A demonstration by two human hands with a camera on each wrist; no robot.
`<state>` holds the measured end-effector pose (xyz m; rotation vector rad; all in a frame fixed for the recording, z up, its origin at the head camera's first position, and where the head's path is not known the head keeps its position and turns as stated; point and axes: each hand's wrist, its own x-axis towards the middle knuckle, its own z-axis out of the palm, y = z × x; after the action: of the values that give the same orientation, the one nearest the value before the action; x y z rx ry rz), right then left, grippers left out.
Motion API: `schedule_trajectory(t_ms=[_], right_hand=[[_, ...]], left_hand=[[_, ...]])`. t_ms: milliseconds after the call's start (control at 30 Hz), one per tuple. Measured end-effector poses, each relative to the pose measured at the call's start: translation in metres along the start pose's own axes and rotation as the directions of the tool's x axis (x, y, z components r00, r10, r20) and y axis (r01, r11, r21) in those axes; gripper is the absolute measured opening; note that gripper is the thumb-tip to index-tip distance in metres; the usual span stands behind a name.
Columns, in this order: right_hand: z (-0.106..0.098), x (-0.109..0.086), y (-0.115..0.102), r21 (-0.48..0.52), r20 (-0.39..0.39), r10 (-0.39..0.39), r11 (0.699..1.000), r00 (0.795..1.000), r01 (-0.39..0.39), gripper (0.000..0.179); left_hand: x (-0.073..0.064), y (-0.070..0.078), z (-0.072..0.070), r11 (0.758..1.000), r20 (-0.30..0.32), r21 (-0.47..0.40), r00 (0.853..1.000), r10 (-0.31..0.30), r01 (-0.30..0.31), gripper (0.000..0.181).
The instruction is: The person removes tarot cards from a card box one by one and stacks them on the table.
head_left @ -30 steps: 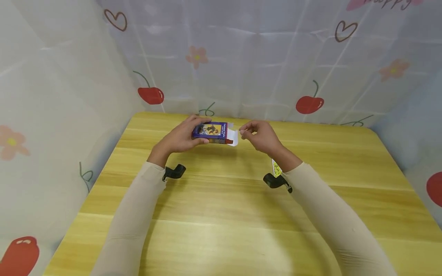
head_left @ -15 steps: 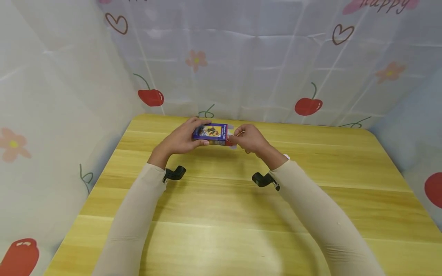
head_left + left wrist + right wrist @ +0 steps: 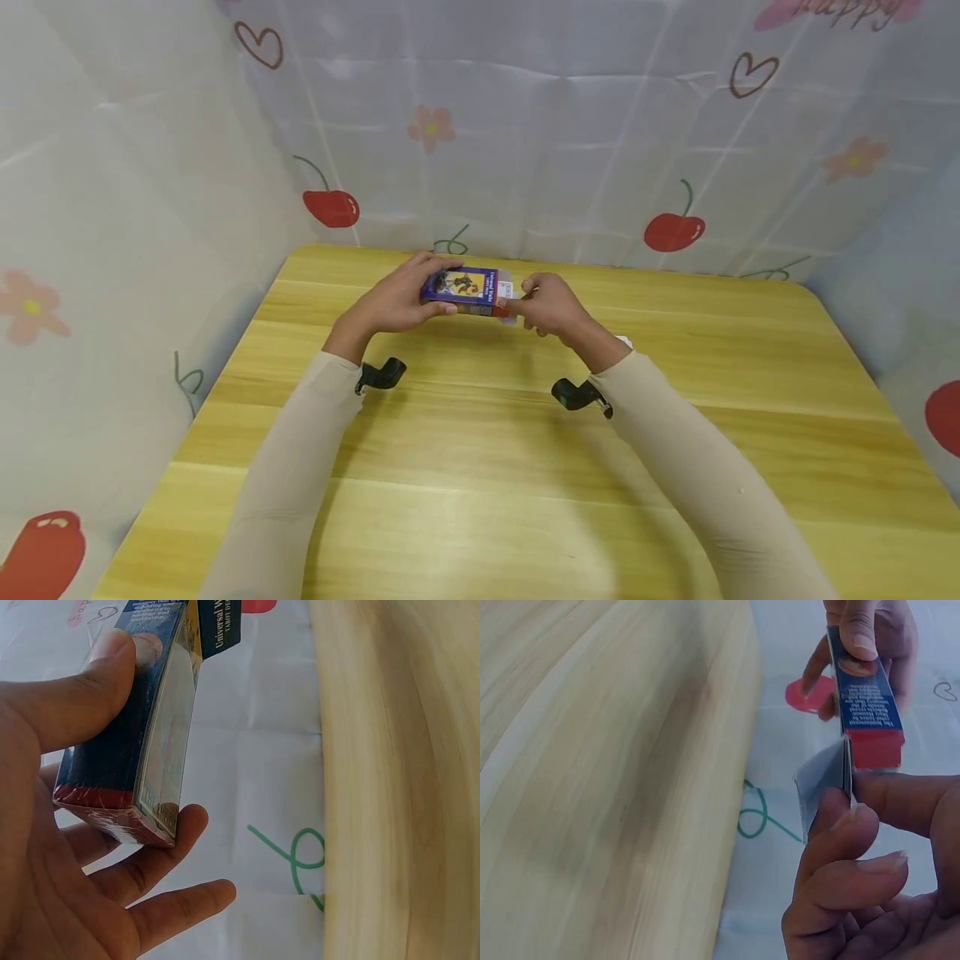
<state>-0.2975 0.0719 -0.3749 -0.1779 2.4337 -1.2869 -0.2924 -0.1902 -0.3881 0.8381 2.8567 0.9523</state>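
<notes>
My left hand [image 3: 401, 298] grips a blue tarot card box [image 3: 461, 284], thumb on one side and fingers round the other. Its end flaps stand open toward the right. At that open end my right hand [image 3: 551, 306] pinches a thin white printed piece [image 3: 507, 289] between thumb and fingertips. I cannot tell whether this piece is a card or part of the box. In the right wrist view, a pale flap [image 3: 821, 787] stands beside the pinching fingers. The left wrist view shows the box's lettered dark flap [image 3: 221, 628] and its red-edged bottom end.
The box is held over the back of the pale wooden table [image 3: 465, 433]. A small white corner [image 3: 625, 342] shows behind my right wrist. A printed white sheet [image 3: 555, 125] hangs along the back. Each wrist carries a black camera mount [image 3: 576, 394].
My right hand has moved left to the box's open end and pinches there. White print now shows at that end. The yellow patterned card near my right wrist is largely covered. My left hand stays put.
</notes>
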Motion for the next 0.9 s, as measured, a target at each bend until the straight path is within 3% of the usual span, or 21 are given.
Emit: schedule_trajectory(t_ms=[200,367,633,900], right_hand=[[-0.015,-0.007,0.009,0.047,-0.061,0.026,0.999,0.998,-0.023,0.045],[-0.019,-0.010,0.017,0.100,-0.117,0.007,0.995,0.993,0.004,0.051],[-0.014,-0.012,0.026,0.102,-0.165,-0.041,0.993,0.985,0.059,0.047],[-0.016,-0.016,0.034,0.092,-0.271,-0.092,0.988,0.958,0.121,0.043]], left_hand=[[-0.001,-0.001,-0.001,1.000,-0.010,0.003,1.000,-0.023,0.023,0.072],[-0.001,0.000,-0.003,0.999,-0.012,0.003,0.999,-0.034,0.034,0.072],[-0.001,0.000,-0.002,0.999,-0.010,-0.004,0.999,-0.037,0.037,0.073],[0.000,0.001,-0.001,0.999,-0.008,-0.006,0.999,-0.034,0.034,0.073]])
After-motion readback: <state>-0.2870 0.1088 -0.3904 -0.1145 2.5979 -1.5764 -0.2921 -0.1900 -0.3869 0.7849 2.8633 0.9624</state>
